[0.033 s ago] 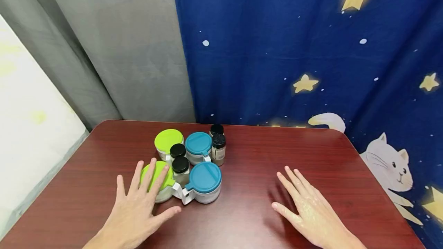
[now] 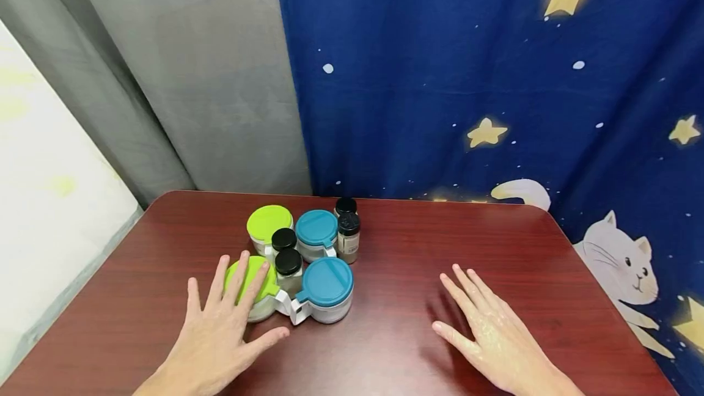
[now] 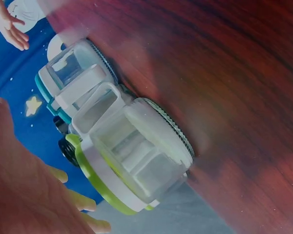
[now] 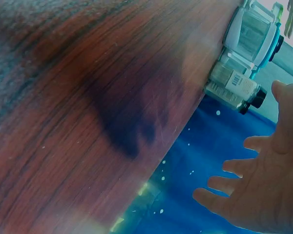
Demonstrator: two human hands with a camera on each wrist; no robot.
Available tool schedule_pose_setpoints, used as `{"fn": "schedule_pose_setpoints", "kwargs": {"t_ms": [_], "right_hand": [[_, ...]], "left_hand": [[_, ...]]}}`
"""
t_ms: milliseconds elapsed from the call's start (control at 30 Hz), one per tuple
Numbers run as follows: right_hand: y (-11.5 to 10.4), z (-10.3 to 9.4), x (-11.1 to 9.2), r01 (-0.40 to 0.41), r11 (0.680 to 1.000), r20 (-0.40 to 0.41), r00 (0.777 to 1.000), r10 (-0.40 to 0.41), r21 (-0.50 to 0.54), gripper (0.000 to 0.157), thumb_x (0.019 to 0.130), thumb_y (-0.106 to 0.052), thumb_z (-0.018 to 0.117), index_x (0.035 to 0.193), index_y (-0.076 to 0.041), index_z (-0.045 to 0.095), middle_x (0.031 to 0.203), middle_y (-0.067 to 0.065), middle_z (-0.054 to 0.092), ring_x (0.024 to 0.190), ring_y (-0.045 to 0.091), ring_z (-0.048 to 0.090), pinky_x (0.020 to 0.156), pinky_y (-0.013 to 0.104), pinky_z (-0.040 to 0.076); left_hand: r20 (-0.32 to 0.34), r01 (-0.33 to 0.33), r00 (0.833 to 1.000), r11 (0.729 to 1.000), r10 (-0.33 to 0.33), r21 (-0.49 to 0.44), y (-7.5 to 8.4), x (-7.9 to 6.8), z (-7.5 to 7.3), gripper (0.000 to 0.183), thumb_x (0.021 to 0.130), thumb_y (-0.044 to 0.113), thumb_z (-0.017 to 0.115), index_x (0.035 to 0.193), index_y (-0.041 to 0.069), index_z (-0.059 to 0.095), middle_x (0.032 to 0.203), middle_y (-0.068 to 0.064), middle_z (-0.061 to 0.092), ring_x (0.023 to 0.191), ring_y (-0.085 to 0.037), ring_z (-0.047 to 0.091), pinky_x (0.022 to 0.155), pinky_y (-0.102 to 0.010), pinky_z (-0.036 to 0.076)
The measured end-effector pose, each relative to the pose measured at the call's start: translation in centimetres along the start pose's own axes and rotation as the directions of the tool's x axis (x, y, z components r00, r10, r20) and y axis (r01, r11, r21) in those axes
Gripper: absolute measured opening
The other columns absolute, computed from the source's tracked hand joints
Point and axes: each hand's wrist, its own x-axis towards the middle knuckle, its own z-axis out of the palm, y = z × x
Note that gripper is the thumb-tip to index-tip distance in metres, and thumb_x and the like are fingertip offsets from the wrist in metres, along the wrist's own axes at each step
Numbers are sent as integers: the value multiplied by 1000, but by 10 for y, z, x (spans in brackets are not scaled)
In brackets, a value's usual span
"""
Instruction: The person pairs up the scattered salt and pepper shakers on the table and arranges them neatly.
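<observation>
My left hand (image 2: 217,338) hovers with spread fingers before the near green-lidded jar (image 2: 261,310), overlapping its lid in the head view. In the left wrist view a gap shows between the hand (image 3: 29,180) and that clear jar (image 3: 141,161). Beside it stands a blue-lidded jar (image 2: 327,283), their white handles meeting. Behind are another green-lidded jar (image 2: 269,223) and another blue-lidded one (image 2: 316,228). Between the colours stand two black-capped jars (image 2: 288,263). Two black-capped spice bottles (image 2: 348,240) stand at the right. My right hand (image 2: 495,338), fingers extended, is held above the table, holding nothing.
The reddish-brown wooden table (image 2: 429,243) has rounded back corners. Behind it hang a grey curtain (image 2: 220,78) and a blue curtain (image 2: 412,109) with stars and a cat. A white surface (image 2: 49,170) borders the left side. The right hand's shadow (image 4: 132,117) falls on the wood.
</observation>
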Motion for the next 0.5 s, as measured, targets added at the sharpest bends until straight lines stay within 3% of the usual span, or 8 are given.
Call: {"fn": "schedule_pose_setpoints", "kwargs": {"t_ms": [100, 200, 300, 367, 433, 500], "right_hand": [[-1, 1, 0, -6, 1000, 9, 1000, 6, 11, 76, 97, -65, 54, 157, -20, 43, 164, 6, 30, 149, 34, 27, 109, 64, 31], [-6, 5, 4, -2, 999, 14, 1000, 1, 39, 76, 97, -66, 53, 156, -21, 44, 163, 4, 31, 148, 32, 29, 110, 61, 31], [-14, 7, 18, 53, 997, -30, 998, -52, 59, 74, 97, -64, 55, 157, -22, 43, 160, 4, 37, 144, 29, 37, 109, 56, 36], [-22, 7, 34, 105, 992, -76, 992, -99, 71, 72, 97, -59, 60, 157, -24, 41, 157, 5, 41, 140, 27, 42, 107, 54, 40], [-31, 6, 54, 159, 984, -109, 983, -150, 77, 72, 96, -51, 66, 158, -27, 38, 153, 7, 45, 136, 26, 45, 103, 52, 44], [-41, 7, 75, 202, 976, -122, 974, -191, 78, 75, 95, -43, 70, 160, -30, 34, 150, 8, 48, 133, 25, 48, 98, 51, 48]], "left_hand": [[-65, -25, 998, 1000, 25, 6, 0, -1, 1, 106, 85, 78, 58, 164, 17, 21, 168, -15, 9, 152, -41, 0, 108, -75, -3], [-173, -84, 981, 996, 85, 12, 2, -1, 4, 111, 83, 80, 58, 163, 15, 20, 166, -16, 14, 151, -41, 4, 112, -71, -3], [-223, -233, 947, 972, 231, 20, 6, 6, 1, 112, 82, 77, 63, 163, 13, 21, 166, -17, 16, 150, -44, 8, 112, -70, 0], [-181, -364, 914, 931, 363, 30, 11, 17, -4, 112, 79, 70, 72, 162, 12, 24, 167, -16, 14, 150, -45, 9, 111, -72, 3], [-90, -472, 876, 881, 474, 38, 18, 28, -9, 115, 74, 60, 83, 162, 11, 26, 168, -14, 10, 150, -45, 7, 109, -75, 8], [16, -532, 847, 846, 532, 39, 27, 38, -12, 120, 70, 50, 91, 162, 12, 25, 169, -13, 8, 152, -42, 3, 108, -76, 11]]}}
